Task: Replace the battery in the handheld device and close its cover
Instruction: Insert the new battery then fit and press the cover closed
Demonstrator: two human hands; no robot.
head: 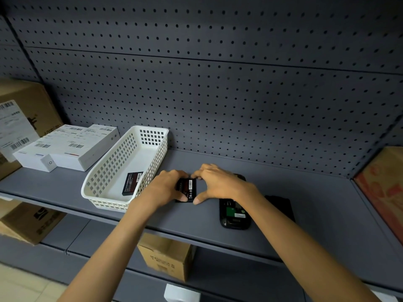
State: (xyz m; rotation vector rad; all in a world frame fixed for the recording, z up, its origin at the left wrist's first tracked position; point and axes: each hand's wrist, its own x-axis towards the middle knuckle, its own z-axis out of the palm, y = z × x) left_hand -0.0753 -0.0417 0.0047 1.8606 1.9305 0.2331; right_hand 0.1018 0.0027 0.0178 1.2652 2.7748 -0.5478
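Device: a black handheld device (234,214) lay back-up on the shelf (283,192), its battery bay open, green board showing.
Cover: a black cover (281,205) lay just beside it, partly hidden by the right forearm.
Hands: left hand (166,186) and right hand (218,182) together gripped one black battery (187,190) on the shelf.
Batteries: two; the second battery (132,183) leaned inside the white basket (104,175).
Boxes: two white boxes (72,147), label print unreadable.
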